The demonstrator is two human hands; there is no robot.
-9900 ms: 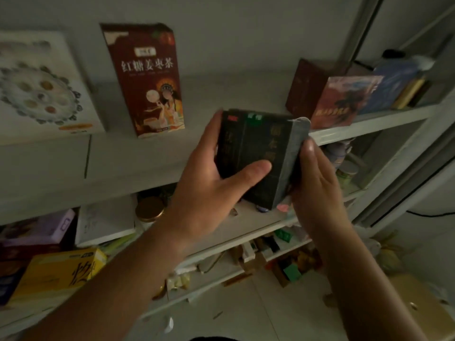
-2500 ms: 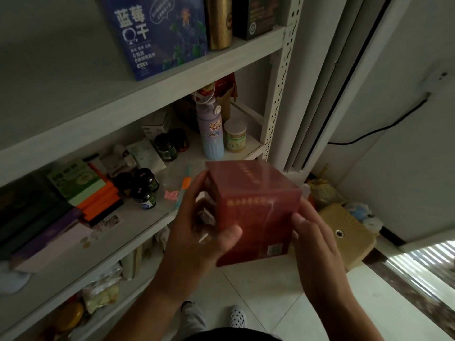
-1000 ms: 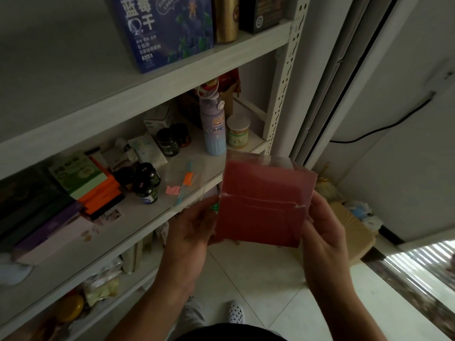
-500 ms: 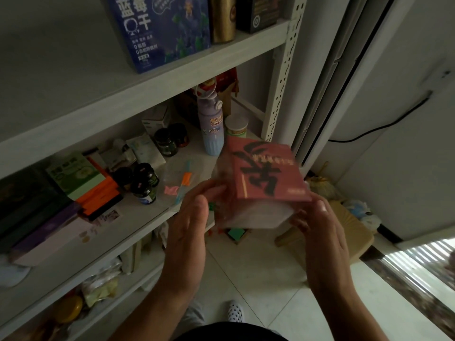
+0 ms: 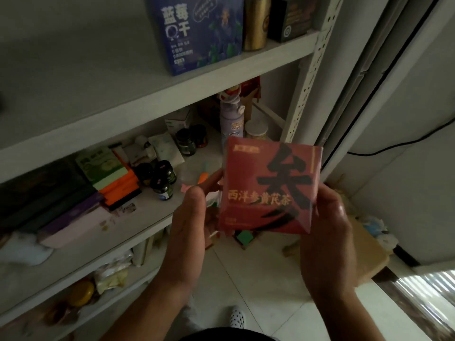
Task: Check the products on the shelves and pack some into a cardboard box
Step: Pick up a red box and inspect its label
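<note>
A red tea box (image 5: 269, 188) with a large black character and gold lettering faces me, held up in front of the white shelves (image 5: 172, 75). My left hand (image 5: 194, 217) grips its left edge, thumb in front and fingers behind. At the right edge my right hand (image 5: 327, 230) holds it, the fingers wrapped behind the box. An open cardboard box (image 5: 245, 238) with a green item inside shows on the floor just under the red box, mostly hidden.
A blue box (image 5: 199, 33), a gold can (image 5: 256, 22) and a black box (image 5: 291, 17) stand on the upper shelf. The middle shelf carries dark jars (image 5: 161, 177), a lilac bottle (image 5: 231, 121), flat boxes (image 5: 73, 198). A tan stool (image 5: 369, 257) sits at right.
The red box has been turned in both hands: a plain side showed a second ago, and now its printed front faces me upright. My hands stay at its edges.
</note>
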